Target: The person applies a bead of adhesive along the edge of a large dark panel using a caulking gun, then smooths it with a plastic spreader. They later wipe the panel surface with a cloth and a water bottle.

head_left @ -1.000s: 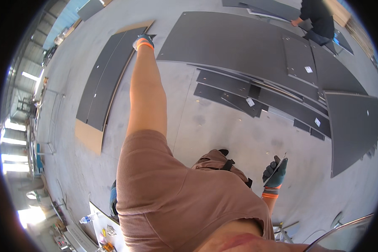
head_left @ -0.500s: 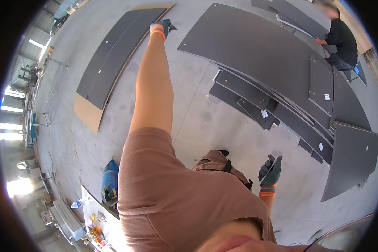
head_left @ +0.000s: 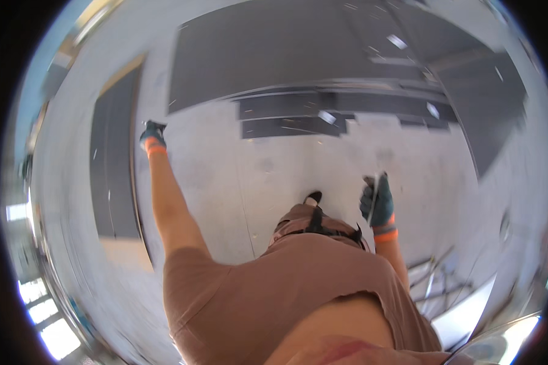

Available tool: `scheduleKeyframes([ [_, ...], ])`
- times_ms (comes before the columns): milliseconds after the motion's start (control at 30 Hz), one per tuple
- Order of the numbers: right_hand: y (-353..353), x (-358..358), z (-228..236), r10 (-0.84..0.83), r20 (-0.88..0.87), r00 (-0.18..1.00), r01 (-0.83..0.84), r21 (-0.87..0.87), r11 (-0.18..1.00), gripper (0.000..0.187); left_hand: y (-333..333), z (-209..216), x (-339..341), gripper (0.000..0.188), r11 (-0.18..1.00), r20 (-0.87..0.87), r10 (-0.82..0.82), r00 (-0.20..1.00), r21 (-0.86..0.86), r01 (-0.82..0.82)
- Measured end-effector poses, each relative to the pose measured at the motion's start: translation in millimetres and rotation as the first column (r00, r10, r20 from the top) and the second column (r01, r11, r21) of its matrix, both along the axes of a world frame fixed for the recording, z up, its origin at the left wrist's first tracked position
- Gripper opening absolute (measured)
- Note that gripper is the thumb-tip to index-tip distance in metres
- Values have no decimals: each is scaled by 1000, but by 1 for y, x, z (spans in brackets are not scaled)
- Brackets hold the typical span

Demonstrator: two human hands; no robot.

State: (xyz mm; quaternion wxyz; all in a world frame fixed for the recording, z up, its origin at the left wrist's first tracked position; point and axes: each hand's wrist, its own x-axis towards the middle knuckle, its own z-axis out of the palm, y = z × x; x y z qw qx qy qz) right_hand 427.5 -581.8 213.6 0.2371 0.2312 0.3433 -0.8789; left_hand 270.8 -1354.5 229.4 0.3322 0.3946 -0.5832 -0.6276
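Note:
My left hand, in a dark green work glove with an orange cuff, is stretched out to the far left. It is closed on a small dark flat piece, too blurred to name. Nearest to it are the long dark panel on the left and the corner of the large dark grey panel. My right hand, gloved alike, is raised beside my body on the right. Its fingers are closed round a thin, pale, strip-like tool that points upward; its kind cannot be made out.
Narrower dark panels lie along the near edge of the large one. Another dark panel leans or lies at the right. Brown board shows under the left panel. A pale surface and thin bars are at the lower right.
My view has turned, so the panels have shifted left and the other person has left the picture. My left arm is lower and farther left; both hands keep their hold.

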Motion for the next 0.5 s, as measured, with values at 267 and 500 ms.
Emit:
scheduleKeyframes([
  [267, 51, 45, 2, -288, -325, 901, 169, -348, 922, 53, 484, -137, -21, 19, 477, 24, -873, 487, 247, 843],
  [500, 60, 181, 14, -565, -346, 749, 661, 341, 668, 50, 717, -97, 111, 20, -300, -344, -934, -97, 607, 736],
])
